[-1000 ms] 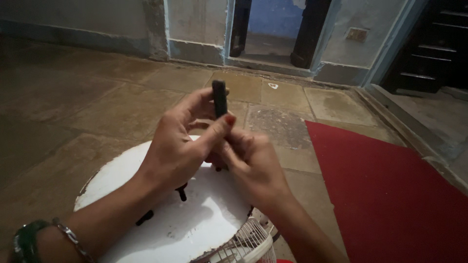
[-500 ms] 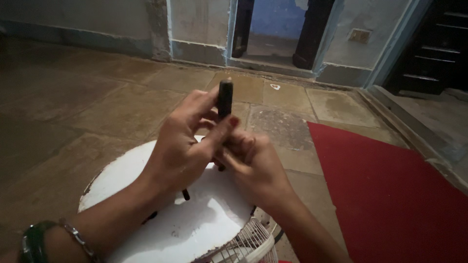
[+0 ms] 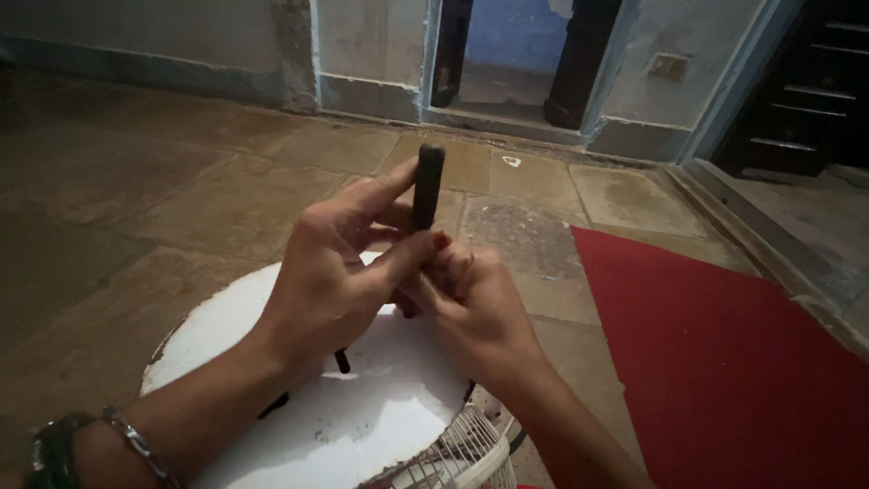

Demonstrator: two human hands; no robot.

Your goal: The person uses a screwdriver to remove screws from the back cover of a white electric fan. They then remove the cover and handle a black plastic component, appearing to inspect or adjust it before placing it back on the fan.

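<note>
Black handle (image 3: 428,186) stands near upright, held in mid-air between both hands above the white disc (image 3: 362,426). Looks like a screwdriver grip; the lower end is buried in the hands, so I can't confirm the tip or what it's engaged with.

Left hand (image 3: 330,281): fingers wrapped around the handle's lower part, thumb pressed across the front. Grasping it, not loose. Right hand (image 3: 471,308): curled tight just under and beside the left one, touching it, closed around whatever sits at the handle's base. What exactly it pinches is hidden.

Small dark stub (image 3: 341,360) pokes up from the disc just below the left hand. A wire grille (image 3: 453,453) sits at the disc's near edge.

Risks as I read it:
- Grip is all fingertips near the bottom, top of handle unsupported. Side load could tilt it and make the tip slip out.
- A slip drives the tip toward the right palm or fingers, since that hand sits directly in line.
- Any small part held there could drop onto the disc and roll off to the stone floor (image 3: 181,181) or red mat (image 3: 724,362).
- Dim light, so fine alignment is hard to check.
</note>
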